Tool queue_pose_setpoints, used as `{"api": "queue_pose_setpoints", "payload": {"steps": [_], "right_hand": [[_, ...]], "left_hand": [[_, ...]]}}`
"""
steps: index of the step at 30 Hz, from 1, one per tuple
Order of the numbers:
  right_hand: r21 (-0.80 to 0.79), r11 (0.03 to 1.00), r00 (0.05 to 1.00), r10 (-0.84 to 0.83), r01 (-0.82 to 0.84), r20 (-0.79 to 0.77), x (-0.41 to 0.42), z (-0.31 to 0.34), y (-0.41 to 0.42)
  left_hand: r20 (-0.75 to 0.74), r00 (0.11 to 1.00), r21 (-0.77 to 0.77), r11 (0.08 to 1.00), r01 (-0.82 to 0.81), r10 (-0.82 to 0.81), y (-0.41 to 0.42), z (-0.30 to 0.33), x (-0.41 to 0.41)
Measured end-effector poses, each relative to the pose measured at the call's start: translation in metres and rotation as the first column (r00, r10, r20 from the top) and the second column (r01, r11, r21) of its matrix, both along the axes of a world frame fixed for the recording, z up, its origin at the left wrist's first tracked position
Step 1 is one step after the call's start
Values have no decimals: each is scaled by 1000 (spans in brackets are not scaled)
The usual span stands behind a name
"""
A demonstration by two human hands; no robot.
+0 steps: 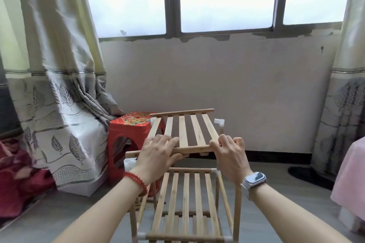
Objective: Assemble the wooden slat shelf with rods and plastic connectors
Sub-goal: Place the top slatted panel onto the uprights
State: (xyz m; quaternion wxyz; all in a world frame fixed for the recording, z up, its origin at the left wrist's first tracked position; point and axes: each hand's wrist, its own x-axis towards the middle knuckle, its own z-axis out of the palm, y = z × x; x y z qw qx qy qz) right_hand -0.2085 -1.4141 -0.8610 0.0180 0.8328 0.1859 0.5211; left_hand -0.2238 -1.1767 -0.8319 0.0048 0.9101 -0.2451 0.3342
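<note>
I hold a loose wooden slat panel [184, 130] above the partly built shelf [185, 203]. My left hand [156, 156] grips the panel's near rod, fingers lying over the slats and thumb under the rod. My right hand [230, 154] grips the same rod at its right end, fingers curled over it. The panel tilts slightly, its far rod [181, 112] higher. A white plastic connector [219, 123] tops the far right upright rod, and another white connector [129, 163] sits below the near rod's left end. Lower slat tiers are fitted into the frame.
A red plastic stool [126, 130] stands left of the shelf, against a patterned curtain [59, 94]. A white wall and window are behind. Red bedding [17, 173] lies at far left, pink fabric [351, 179] at right. A dark object [308, 173] lies on the grey floor.
</note>
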Motion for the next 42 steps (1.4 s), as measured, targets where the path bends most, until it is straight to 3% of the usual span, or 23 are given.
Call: {"api": "queue_pose_setpoints", "payload": {"steps": [3,7,10,16,21,25,29,31,33,35,36,42], "right_hand": [[-8,1000,999,-20,20,-29,-2,-4,0],[-8,999,996,-43,43,-80,-4,-13,3],[-6,998,990,-65,64,-123,-7,-18,5],[-195,975,960,48,-104,-275,-11,-17,25],[-188,976,931,36,-110,-363,-6,-10,52],[-140,981,828,36,-137,-560,-9,7,64],[-61,989,905,100,-137,-414,-6,-2,70],[-37,995,933,73,-92,-352,-2,-9,66],[-29,997,949,66,-78,-307,1,-13,61],[-20,997,956,68,-77,-286,0,-16,57],[-15,997,958,65,-72,-279,0,-16,56],[-14,995,963,92,-99,-254,-2,-15,57]], "left_hand": [[-145,989,-16,999,-43,41,17,-6,-4],[-201,979,-152,988,-3,-28,18,-15,-3],[-163,980,-282,957,66,-116,17,-26,4],[-120,981,-301,947,110,-152,9,-37,9],[-116,982,-304,947,106,-147,10,-39,16],[-108,986,-273,958,89,-123,16,-40,18],[2,1000,-302,953,29,-30,34,-35,12],[-16,999,-471,881,-50,48,45,-36,9],[-187,977,-636,745,-198,100,55,-40,8],[-385,921,-770,572,-281,-65,57,-42,9],[-411,900,-817,497,-293,-145,57,-42,9],[-399,910,-859,394,-327,-114,66,-41,15]]}}
